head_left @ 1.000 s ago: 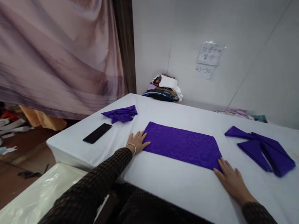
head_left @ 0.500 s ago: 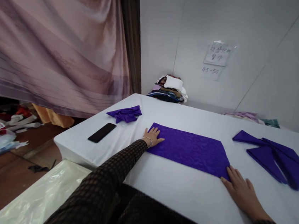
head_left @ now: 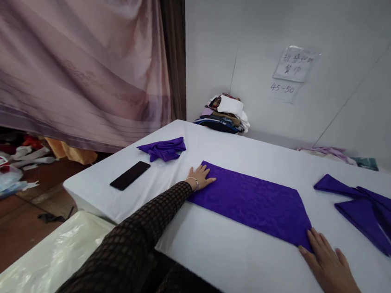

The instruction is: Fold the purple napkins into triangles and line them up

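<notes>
1. The white-covered table [head_left: 233, 248] spans the view; its right end is cut off, and the person's left sleeve hides part of its near edge.
2. The purple cloth [head_left: 252, 204] lies flat on it as a long strip, in front of the person, between the two hands. Its left end is partly covered, and I cannot tell how many layers it has.
3. The folded purple piece [head_left: 365, 220] at the right showed whole a second ago; now it runs off the picture (the camera's turn seems the cause).
4. The right hand [head_left: 331, 268] lies palm down, fingers extended, at the strip's near right corner. How firmly it presses cannot be told.
5. The left hand [head_left: 201, 179], fingers spread, has shifted from the strip's left edge farther onto it. To my judgement, that leaves both ends steadied and the cloth smooth.
6. The crumpled purple cloth [head_left: 163, 150] sits apart, beyond the left hand; its folds hide its shape.
7. The phone [head_left: 130, 175] lies nearby, screen dark.
</notes>
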{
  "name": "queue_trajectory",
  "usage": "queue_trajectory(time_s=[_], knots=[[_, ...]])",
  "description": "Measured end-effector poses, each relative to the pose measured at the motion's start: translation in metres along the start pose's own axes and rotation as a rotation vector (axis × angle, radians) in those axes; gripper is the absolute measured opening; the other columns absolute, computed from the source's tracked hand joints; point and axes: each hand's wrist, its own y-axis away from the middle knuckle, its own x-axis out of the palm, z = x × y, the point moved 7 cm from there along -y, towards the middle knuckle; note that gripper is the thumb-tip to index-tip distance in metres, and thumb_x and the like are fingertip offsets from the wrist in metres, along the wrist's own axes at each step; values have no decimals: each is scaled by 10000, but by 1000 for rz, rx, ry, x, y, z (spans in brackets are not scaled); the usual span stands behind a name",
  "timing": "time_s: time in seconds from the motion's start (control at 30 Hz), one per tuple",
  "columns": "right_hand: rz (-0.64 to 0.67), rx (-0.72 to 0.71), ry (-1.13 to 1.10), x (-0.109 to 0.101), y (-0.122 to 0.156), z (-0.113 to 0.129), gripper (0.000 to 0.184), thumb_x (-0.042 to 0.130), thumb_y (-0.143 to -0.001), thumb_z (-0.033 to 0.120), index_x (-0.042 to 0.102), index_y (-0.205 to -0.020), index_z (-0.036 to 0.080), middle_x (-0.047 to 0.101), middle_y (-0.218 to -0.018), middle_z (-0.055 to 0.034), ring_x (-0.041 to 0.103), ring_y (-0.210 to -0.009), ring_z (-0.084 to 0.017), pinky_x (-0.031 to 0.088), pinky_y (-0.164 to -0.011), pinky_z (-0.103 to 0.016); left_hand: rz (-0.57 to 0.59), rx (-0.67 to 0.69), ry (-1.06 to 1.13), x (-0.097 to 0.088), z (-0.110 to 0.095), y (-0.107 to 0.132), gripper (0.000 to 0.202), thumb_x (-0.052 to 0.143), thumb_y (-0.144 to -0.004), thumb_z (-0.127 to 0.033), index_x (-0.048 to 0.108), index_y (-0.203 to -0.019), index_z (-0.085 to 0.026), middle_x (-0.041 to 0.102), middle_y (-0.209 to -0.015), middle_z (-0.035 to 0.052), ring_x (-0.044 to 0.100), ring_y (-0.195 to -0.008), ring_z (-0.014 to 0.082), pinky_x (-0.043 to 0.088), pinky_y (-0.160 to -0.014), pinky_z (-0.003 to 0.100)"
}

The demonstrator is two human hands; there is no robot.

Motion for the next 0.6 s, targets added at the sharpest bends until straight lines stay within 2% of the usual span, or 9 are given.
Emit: queue_trajectory(time_s=[0.1,0.3,0.43,0.5,0.6], knots=[[-4,-3,-6,-1,0,0,645,229,-855,521,364,-1383,176,353,-1449,-106,275,-1344,-294,270,-1034,-557,-44,35,-20,-7,-2,-6,745,211,-828,-694,309,-1403,-230,174,-1526,81,91,-1398,283,63,-1091,565],[-8,-11,-5,-2,0,1,662,243,-856,535,334,-1398,165,383,-1431,-116,288,-1337,-301,263,-1035,-569,-13,0,-4,3,5,-14,758,209,-829,-690,248,-1429,-228,171,-1527,71,83,-1398,286,48,-1085,584],[-12,-13,19,1,2,-1,675,231,-860,532,300,-1411,149,331,-1460,-108,248,-1356,-284,258,-1043,-555,-30,-15,60,0,9,-16,717,240,-845,-666,299,-1406,-224,199,-1520,71,130,-1393,271,81,-1089,569],[-13,-15,20,2,2,-1,671,226,-863,528,295,-1413,150,322,-1465,-103,244,-1358,-280,255,-1045,-550,-75,-59,113,-8,16,-15,675,262,-866,-626,343,-1384,-202,241,-1505,89,190,-1380,258,156,-1094,516],[-18,-26,16,2,3,-1,652,215,-869,515,299,-1411,164,316,-1469,-97,249,-1356,-279,254,-1044,-549,-151,-110,142,-21,26,-6,576,338,-884,-543,456,-1309,-172,383,-1434,109,338,-1315,236,275,-1066,378]])
